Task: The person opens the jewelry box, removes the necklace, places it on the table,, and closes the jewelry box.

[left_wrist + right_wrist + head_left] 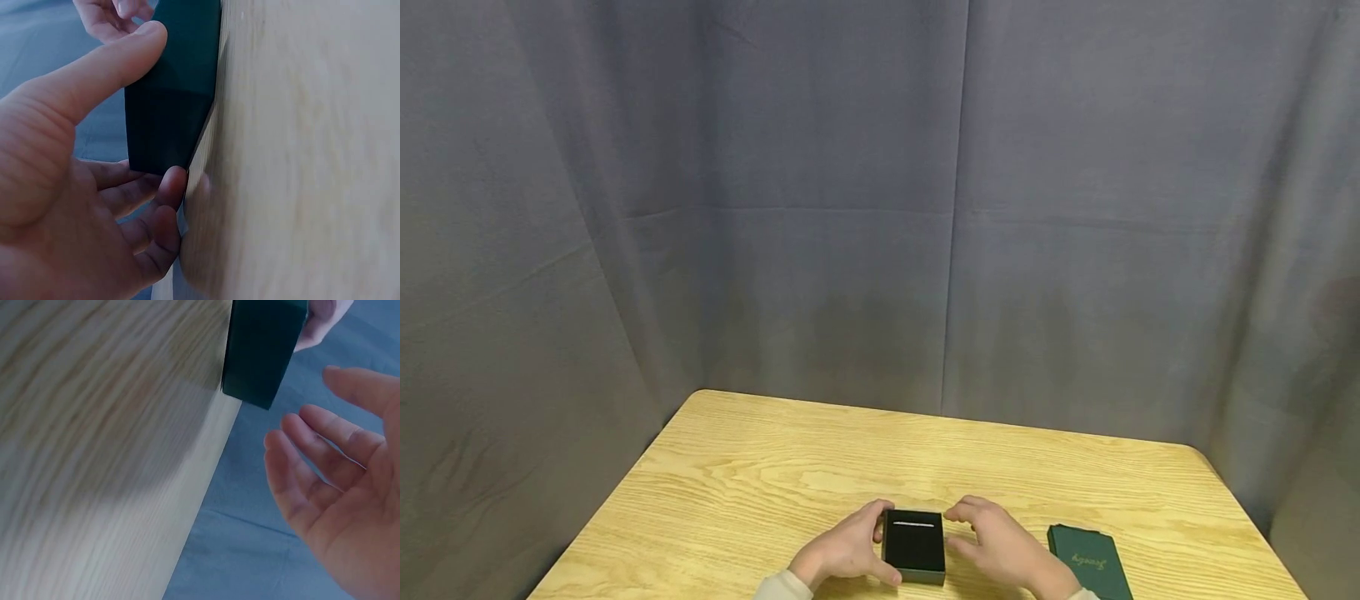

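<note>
A small dark green jewelry box sits without its lid on the table, its black insert facing up. One thin, pale strip crosses the insert near the far end. My left hand grips the box from the left, with the thumb on the near wall and the other fingers along the left side and far corner. To the right of the box is my right hand, fingers loosely bent and holding nothing. In the right wrist view, a gap shows between these fingers and the box's green wall.
The green lid with gold lettering lies on the table to the right, close by the right forearm. Light wood grain covers the tabletop, which has rounded far corners. Grey curtains hang behind it and on both sides.
</note>
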Motion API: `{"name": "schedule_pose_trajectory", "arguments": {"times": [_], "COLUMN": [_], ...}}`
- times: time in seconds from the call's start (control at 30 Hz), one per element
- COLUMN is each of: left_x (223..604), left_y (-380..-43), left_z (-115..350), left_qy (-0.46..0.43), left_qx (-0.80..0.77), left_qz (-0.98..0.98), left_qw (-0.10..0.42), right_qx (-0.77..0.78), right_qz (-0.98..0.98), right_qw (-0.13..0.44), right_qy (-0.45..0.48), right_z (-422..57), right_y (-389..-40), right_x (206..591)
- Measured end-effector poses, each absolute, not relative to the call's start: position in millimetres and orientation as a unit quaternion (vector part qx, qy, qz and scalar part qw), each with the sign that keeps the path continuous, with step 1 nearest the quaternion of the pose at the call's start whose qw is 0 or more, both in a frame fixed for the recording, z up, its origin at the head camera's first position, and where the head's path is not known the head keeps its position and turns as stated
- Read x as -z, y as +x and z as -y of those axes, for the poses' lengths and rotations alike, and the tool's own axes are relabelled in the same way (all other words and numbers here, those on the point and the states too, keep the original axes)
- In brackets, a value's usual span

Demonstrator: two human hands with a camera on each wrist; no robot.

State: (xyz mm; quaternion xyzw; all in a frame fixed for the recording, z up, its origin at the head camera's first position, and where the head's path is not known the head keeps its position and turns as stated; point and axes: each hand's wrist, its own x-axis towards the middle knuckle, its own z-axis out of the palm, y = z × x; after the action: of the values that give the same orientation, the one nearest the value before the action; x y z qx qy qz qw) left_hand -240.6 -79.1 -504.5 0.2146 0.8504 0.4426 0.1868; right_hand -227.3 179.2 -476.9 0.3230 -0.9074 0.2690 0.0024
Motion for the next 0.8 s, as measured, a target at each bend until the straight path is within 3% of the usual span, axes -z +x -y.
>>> {"name": "schedule_pose_trajectory", "arguments": {"times": [0.8], "left_x": [507], "left_y": [-246], "left_z": [80], "left_qy": [0.221], "left_qx": [-0.46], "left_qz": [-0.835], "left_qw": [0.204], "right_qx": [-0.14], "right_qz": [0.927], "right_qw": [0.066], "right_qy": [0.342], "right_z": [-148], "right_y": [-233], "right_x": [487]}}
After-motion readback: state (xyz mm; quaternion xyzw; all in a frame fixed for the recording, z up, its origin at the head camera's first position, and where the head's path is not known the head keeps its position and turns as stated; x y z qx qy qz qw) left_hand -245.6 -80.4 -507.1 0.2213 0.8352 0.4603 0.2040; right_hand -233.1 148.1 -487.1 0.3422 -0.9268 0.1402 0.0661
